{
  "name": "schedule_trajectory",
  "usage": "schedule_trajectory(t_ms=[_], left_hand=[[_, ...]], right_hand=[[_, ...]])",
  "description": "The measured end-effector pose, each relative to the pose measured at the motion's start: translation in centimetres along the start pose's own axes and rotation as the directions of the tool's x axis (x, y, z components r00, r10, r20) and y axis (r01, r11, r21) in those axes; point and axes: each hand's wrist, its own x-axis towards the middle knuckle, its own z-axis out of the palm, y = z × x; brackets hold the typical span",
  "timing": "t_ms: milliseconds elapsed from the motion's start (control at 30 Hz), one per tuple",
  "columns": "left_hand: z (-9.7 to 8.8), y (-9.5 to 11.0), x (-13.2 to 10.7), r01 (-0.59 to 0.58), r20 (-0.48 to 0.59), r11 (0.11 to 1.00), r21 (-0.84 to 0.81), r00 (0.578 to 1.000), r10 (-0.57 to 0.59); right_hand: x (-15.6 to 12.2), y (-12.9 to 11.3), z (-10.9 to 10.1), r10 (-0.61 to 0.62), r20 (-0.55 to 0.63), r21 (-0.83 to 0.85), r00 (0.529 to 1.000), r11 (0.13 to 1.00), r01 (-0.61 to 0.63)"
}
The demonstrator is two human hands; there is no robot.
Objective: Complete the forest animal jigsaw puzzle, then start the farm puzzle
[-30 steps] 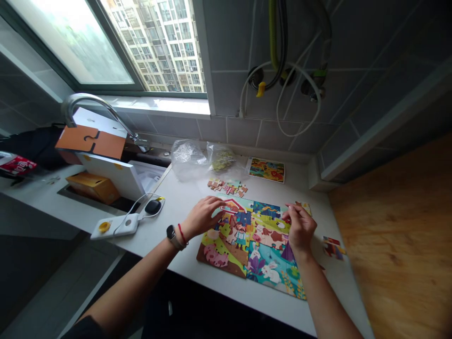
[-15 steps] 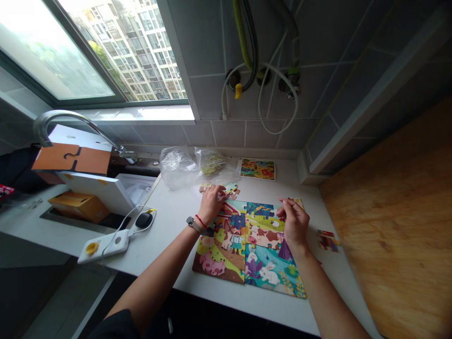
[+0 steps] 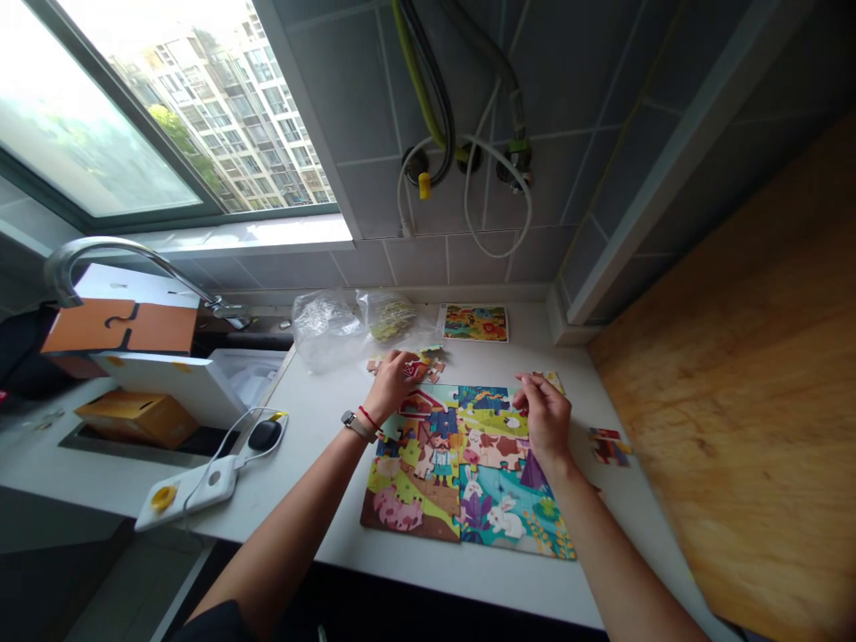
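A partly assembled jigsaw puzzle with farm animals lies on the white counter. My left hand, with a watch and a red cord at its wrist, is at the puzzle's upper left corner. Its fingers are closed on a puzzle piece with a red barn print. Loose puzzle pieces lie just beyond that hand. My right hand is over the puzzle's upper right edge, thumb and fingers pinched together. Whatever it may hold is hidden by the fingers. Another loose piece shows behind it.
Several joined pieces lie on the right, near a wooden board. Clear plastic bags and a picture card are along the back wall. A power strip and a sink with boxes are on the left.
The camera view has shifted slightly. The red barn piece at my left fingertips now shows more plainly. My right hand stays pinched near the puzzle's upper right.
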Motion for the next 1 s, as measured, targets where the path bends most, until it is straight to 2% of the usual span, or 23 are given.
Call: schedule_trajectory(t_ms=[200,300,433,533,600,700,800,1000], left_hand=[[-1.5,0.1,-0.1,0.040,-0.036,0.980,-0.196,0.998,-0.048],[-2.4,0.9,-0.5,0.061,-0.034,0.952,-0.301,0.997,-0.074],[-3.0,3.1,-2.0,0.061,0.081,0.904,-0.424,0.996,-0.030],[-2.5,4.5,-3.4,0.063,0.209,0.863,-0.501,0.977,0.050],[-1.7,5.0,-4.0,0.020,0.255,0.864,-0.503,0.959,0.126],[-0.7,4.9,-4.3,-0.178,0.239,0.907,-0.381,0.929,0.282],[-0.1,4.1,-4.3,-0.341,0.236,0.893,-0.293,0.879,0.413],[0.3,2.5,-4.8,-0.332,0.201,0.882,-0.334,0.889,0.410]], right_hand=[[0.0,-0.1,0.0,-0.010,0.014,-0.013,1.000,1.000,0.011],[-0.1,-0.2,0.0,-0.009,0.021,-0.033,1.000,0.999,0.010],[-0.3,-0.3,0.1,-0.015,0.042,-0.081,0.999,0.997,0.018],[-0.5,-0.3,0.2,-0.037,0.063,-0.113,0.997,0.993,0.044],[-0.6,-0.3,0.2,-0.048,0.075,-0.131,0.996,0.990,0.057],[-0.7,-0.2,0.3,-0.069,0.088,-0.171,0.994,0.982,0.083],[-0.7,-0.2,0.3,-0.079,0.096,-0.207,0.992,0.973,0.098],[-1.0,-0.2,0.3,-0.080,0.119,-0.266,0.990,0.958,0.110]])
